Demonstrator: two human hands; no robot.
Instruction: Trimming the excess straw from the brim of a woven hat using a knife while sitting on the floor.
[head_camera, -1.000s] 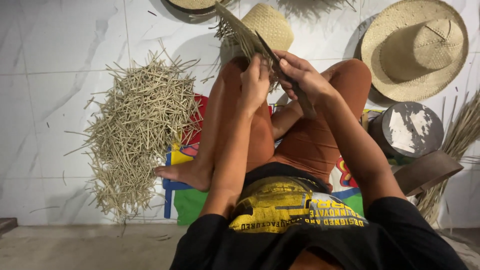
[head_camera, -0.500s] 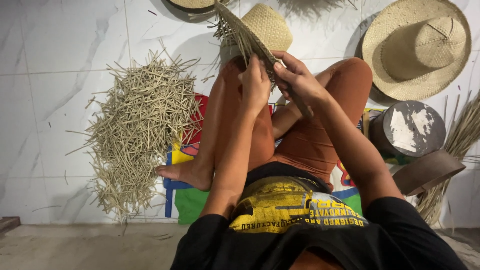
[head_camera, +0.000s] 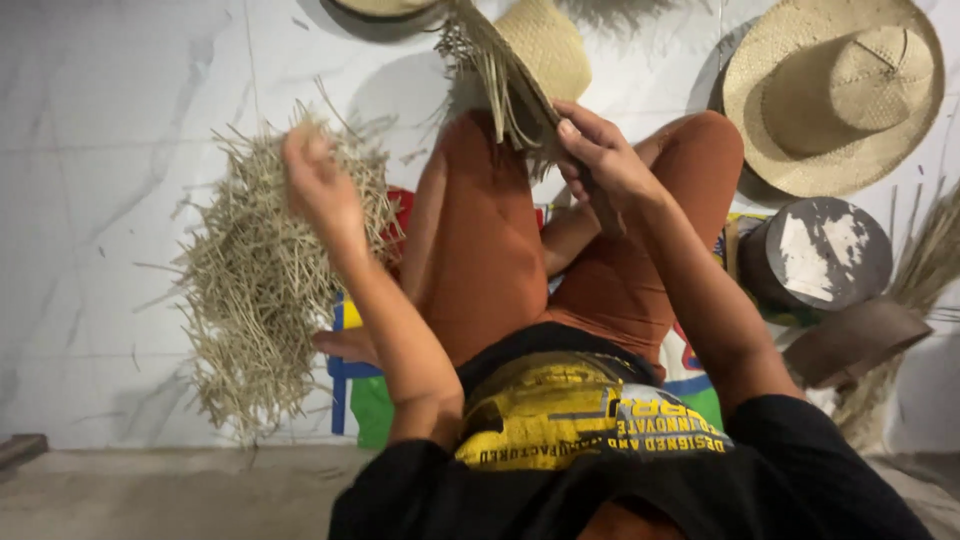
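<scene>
Straw fills both my hands; my right hand (head_camera: 600, 160) grips the half-woven straw piece (head_camera: 505, 80) over my knee, keeping its loose fringe steady; my left hand (head_camera: 320, 185), blurred, reaches apart over the heap of cut straw strips (head_camera: 260, 290) on the white tiled floor (head_camera: 90, 200), its grip unclear; a finished straw hat (head_camera: 835, 90) lies beyond, near a round drum (head_camera: 820, 255).

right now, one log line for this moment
left hand over straw pile | right hand holds unfinished weave | finished hat on floor
</scene>
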